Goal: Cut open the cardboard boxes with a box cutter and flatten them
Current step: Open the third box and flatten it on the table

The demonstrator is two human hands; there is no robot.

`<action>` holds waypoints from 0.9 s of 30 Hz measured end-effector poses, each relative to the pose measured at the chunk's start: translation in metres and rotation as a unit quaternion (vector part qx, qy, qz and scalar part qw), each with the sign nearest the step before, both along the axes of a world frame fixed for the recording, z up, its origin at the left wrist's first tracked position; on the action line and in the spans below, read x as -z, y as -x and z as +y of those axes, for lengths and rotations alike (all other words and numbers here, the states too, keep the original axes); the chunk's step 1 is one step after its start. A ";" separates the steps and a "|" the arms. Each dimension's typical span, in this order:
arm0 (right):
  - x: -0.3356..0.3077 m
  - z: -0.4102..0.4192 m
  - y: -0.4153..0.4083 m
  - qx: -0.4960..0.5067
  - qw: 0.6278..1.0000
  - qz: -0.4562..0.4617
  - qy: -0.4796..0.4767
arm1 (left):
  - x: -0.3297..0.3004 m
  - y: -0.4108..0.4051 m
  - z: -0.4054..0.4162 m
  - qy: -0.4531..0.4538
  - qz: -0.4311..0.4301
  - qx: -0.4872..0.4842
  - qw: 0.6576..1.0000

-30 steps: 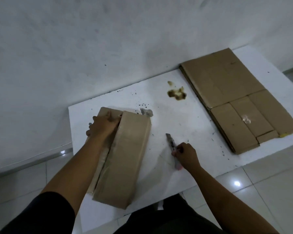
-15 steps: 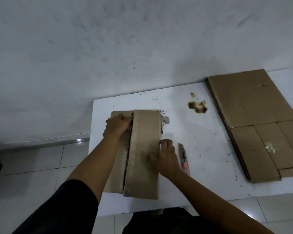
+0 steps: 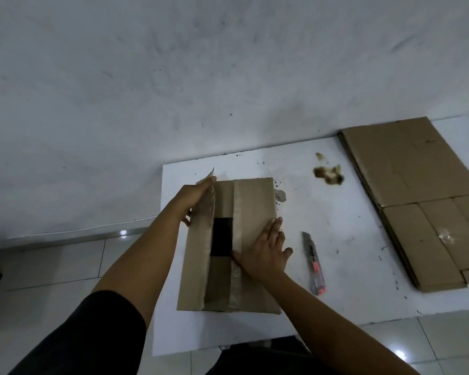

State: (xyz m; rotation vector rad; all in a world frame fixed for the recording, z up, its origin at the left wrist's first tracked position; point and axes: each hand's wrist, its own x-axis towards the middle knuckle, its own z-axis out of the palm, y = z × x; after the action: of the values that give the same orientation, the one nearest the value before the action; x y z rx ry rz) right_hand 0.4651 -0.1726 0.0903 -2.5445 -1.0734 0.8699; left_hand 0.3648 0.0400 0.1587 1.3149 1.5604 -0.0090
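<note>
The single head-worn view looked forward and steeply down from close above the white rectangular table (image 3: pixel 349 266), pale scuffed wall (image 3: pixel 201 77) filling its upper half and glossy tiled floor (image 3: pixel 52 266) at left.

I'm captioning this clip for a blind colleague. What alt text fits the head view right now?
A person's left hand lifts one top flap of a cardboard box on a white table while the right hand presses flat on the other flap, showing a dark gap between them. A box cutter lies just right of the box, and flattened cardboard lies farther right.
</note>
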 end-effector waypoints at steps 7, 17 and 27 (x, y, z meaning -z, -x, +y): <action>-0.019 0.016 0.000 0.033 0.997 0.073 0.007 | -0.012 0.037 0.015 -0.007 -0.100 0.019 0.995; -0.080 -0.019 -0.092 0.099 0.949 0.279 -0.110 | -0.015 0.070 0.043 -0.499 0.176 0.219 0.820; -0.036 -0.031 -0.097 -0.011 0.970 -0.235 -0.054 | 0.041 0.065 -0.008 -0.326 0.223 0.370 0.841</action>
State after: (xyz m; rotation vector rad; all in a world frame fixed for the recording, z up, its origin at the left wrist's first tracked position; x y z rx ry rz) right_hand 0.5622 -0.2041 0.1264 -2.7158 -1.2329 0.1974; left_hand 0.2996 0.0323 0.1178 2.5580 1.3553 -0.3134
